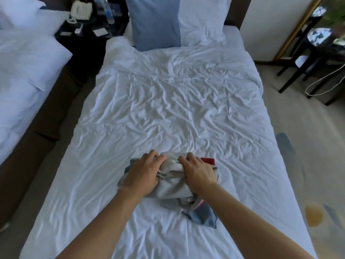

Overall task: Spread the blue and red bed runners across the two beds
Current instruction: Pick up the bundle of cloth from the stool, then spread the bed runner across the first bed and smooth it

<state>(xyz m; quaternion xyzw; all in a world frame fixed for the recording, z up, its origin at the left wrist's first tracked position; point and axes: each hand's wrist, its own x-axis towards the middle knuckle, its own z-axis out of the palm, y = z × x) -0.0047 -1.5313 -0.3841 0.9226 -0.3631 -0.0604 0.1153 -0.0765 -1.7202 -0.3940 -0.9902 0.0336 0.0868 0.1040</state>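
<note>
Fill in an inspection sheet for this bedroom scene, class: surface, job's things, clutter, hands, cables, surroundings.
Surface: near bed, white cover, heavily wrinkled.
Job's things: bundle of runners bunched near the foot of the bed, grey backing outward, blue and red parts showing; not yet spread.
Clutter: nightstand carries a bottle, cards and a white phone.
Hands: left hand and right hand both grip the bundle.
Cables: white cable on the floor by the chair legs.
Surroundings: second bed at left; blue pillow; dark chair at right.
</note>
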